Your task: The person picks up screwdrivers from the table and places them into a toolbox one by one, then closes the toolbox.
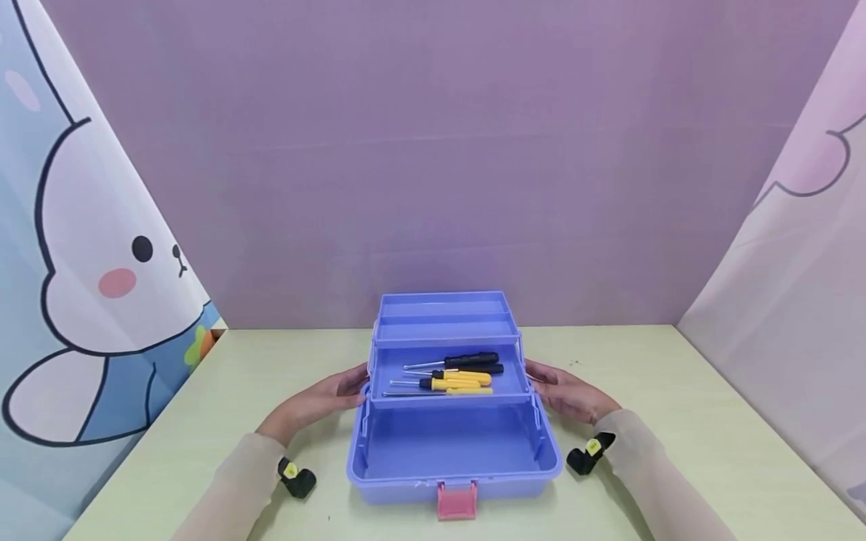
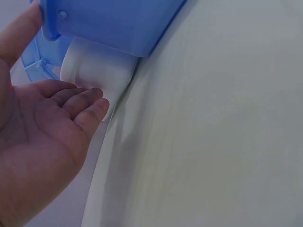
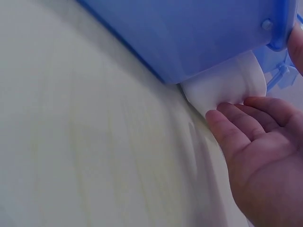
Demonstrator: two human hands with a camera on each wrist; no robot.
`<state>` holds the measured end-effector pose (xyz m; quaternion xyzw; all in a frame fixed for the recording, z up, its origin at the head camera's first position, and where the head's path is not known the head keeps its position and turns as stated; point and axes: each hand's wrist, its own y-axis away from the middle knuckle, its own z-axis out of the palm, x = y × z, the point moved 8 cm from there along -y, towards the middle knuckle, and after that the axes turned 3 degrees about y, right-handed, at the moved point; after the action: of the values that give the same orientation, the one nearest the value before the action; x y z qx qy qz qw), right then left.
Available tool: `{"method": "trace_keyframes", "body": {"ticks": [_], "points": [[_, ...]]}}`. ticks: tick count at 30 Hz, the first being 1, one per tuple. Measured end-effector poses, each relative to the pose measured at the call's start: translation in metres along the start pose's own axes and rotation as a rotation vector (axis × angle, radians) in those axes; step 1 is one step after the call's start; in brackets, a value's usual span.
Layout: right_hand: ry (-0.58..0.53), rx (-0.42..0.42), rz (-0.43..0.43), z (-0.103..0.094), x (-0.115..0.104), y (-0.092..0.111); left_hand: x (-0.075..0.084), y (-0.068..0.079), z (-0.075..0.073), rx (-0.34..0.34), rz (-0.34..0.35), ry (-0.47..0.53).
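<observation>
A blue plastic toolbox (image 1: pixel 449 443) stands unfolded on the table, its pink latch (image 1: pixel 456 503) facing front. Its middle tray holds black-handled screwdrivers (image 1: pixel 476 359) and yellow-handled screwdrivers (image 1: pixel 476 379). My left hand (image 1: pixel 314 402) is at the box's left rear side, thumb tip at the rim and lightly bent fingers against a white rounded part (image 2: pixel 102 61) behind the box. Mirroring it, my right hand (image 1: pixel 571 391) is at the right rear side, thumb by the rim and fingers on the same white part (image 3: pixel 220 82). In the head view, the box hides some fingertips.
The pale table (image 1: pixel 271 353) spreads to both sides of the box. A purple cloth (image 1: pixel 433 165) hangs behind it, with printed curtains (image 1: pixel 101 225) at the left and right. A black camera (image 1: pixel 298 481) hangs from each wrist.
</observation>
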<state>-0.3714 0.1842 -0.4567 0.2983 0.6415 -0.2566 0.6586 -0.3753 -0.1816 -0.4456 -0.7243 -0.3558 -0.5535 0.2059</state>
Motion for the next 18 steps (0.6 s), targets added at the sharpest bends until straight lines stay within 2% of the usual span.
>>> {"method": "trace_keyframes", "body": {"ticks": [9,13,18], "points": [[-0.006,0.021,-0.014,-0.002,-0.007,0.0,0.004,0.0,-0.002,0.028,0.019,0.036],[-0.009,0.008,-0.062,-0.001,-0.011,-0.002,0.007,0.0,-0.004,0.026,0.07,0.051],[-0.009,-0.002,-0.11,0.0,-0.013,-0.004,0.01,-0.001,-0.005,0.039,0.089,0.074]]}}
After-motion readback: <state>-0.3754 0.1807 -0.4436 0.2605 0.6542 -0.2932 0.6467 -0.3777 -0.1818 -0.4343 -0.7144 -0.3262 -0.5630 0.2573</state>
